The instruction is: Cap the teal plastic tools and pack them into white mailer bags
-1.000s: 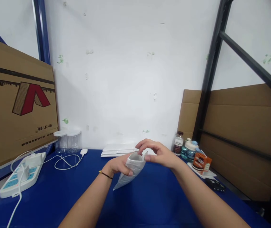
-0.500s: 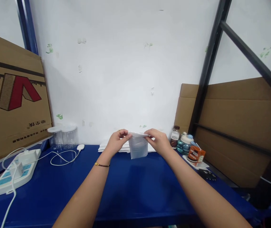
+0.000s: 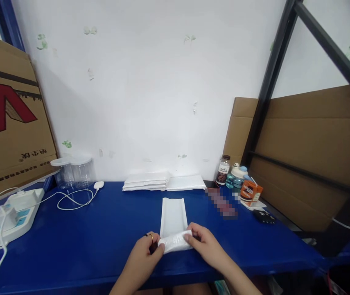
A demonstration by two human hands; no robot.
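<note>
left hand point(image 3: 144, 256): my thumb lies on the near face of the roll, my fingers curled behind it, pinching its left end.
right hand point(image 3: 207, 248): my thumb presses the right end, the other fingers bent behind, so i have the roll pinched at both ends.
white roll point(image 3: 176, 242): crosswise between my hands, near the front edge of the table point(image 3: 116, 229), shiny and wrinkled.
flat white sleeve point(image 3: 174, 217): just beyond the roll and meeting it; i can't tell whether the two are one piece.
feel: i judge the roll light and soft, a bit slippery on its glossy skin, and likely to spring open if i loosen up.
hold: both ends, thumbs in front, with even, gentle pressure; squeezing the middle could crumple it.
white stack point(image 3: 145, 180): at the back by the wall, a lower white pile point(image 3: 185, 182) beside it.
orange box point(image 3: 250, 192): off to my right, near the dark-capped bottle point(image 3: 223, 170).
</note>
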